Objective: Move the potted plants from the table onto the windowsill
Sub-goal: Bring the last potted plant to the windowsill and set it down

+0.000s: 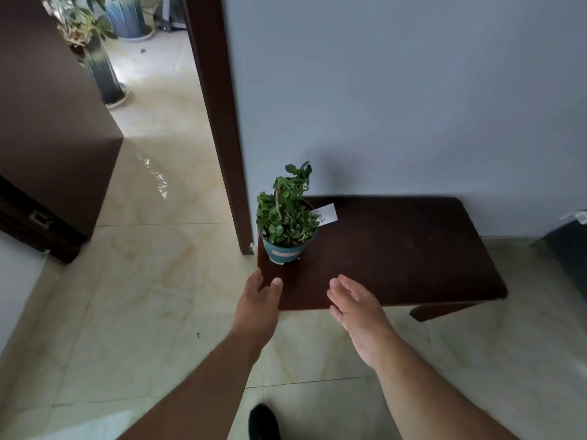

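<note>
A small leafy plant in a teal pot (pixel 286 249) stands near the left end of a low dark wooden table (pixel 397 249) against a pale wall. A white tag (pixel 326 214) sticks out behind the leaves. My left hand (pixel 259 301) hovers open at the table's front left corner, just below the pot. My right hand (pixel 354 304) is open too, fingers apart, over the table's front edge to the right of the pot. Neither hand touches the pot. No windowsill is in view.
A dark door frame (pixel 219 122) rises left of the table, opening onto a tiled floor (pixel 158 281). Large floor plants in tall pots (pixel 101 68) stand beyond the doorway. A dark cabinet (pixel 54 128) is on the left. A dark object (pixel 568 252) sits at the right edge.
</note>
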`<state>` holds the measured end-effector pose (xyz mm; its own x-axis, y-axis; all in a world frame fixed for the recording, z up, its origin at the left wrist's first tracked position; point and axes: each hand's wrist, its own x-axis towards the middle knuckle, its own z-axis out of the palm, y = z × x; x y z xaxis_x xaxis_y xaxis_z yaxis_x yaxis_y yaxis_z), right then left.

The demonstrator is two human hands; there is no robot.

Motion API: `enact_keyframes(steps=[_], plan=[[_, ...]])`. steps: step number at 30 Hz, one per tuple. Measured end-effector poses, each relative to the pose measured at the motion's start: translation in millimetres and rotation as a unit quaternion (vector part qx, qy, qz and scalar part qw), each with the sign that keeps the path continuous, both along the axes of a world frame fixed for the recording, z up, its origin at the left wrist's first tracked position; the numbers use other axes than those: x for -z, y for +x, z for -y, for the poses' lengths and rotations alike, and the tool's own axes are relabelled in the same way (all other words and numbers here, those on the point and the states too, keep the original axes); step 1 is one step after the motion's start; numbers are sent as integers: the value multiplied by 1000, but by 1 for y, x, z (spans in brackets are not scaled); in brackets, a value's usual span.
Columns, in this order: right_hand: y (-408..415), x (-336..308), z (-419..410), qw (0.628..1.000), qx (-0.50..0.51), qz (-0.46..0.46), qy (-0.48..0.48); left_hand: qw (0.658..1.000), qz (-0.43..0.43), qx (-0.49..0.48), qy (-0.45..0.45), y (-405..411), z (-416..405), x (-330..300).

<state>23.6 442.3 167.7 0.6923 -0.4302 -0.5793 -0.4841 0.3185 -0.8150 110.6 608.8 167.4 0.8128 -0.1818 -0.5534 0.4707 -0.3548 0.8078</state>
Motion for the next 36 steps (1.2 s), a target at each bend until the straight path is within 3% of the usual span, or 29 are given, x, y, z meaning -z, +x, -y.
enact_keyframes(steps=[9,14,21,36], plan=[[73,55,43,999,-40,15,-23,999,-5,-25,-30,56,45,63],[109,88,63,997,-76,27,9,997,41,-45,-35,78,69,91],[141,119,70,985,-149,85,9,995,48,-67,-63,98,82,109],[145,98,74,979,-185,83,-32,989,37,-107,-99,86,83,102]])
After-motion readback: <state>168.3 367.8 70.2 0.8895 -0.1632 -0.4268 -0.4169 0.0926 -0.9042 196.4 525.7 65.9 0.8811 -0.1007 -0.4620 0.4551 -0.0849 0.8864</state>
